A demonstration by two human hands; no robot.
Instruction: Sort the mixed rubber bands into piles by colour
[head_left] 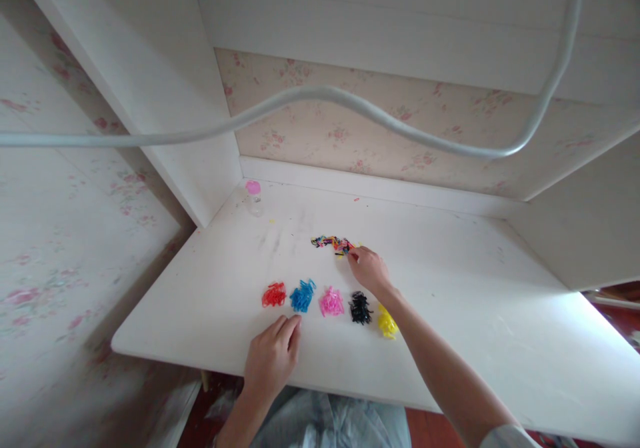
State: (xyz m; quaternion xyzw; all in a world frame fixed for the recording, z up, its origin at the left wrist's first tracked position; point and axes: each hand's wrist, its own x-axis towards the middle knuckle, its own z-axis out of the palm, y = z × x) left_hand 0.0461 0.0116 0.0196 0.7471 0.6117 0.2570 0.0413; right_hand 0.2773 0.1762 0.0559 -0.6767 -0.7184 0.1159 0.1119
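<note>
My right hand (369,269) reaches to the right end of a mixed heap of small multicoloured rubber bands (330,241). Its thumb and fingers are pinched together at the heap; what is between them is too small to make out. My left hand (273,355) rests on the table near its front edge, fingers curled in and nothing visible in them. Just beyond it lie small sorted piles: red rubber bands (274,295), blue rubber bands (303,295), pink rubber bands (331,301) and black rubber bands (360,308). The yellow rubber bands (387,323) are partly covered by my right forearm.
A small clear container with a pink lid (253,188) stands at the back left of the white table (475,315). A stray reddish band (357,199) lies near the back panel. A pale cable (320,93) crosses the upper view. Side panels flank the table.
</note>
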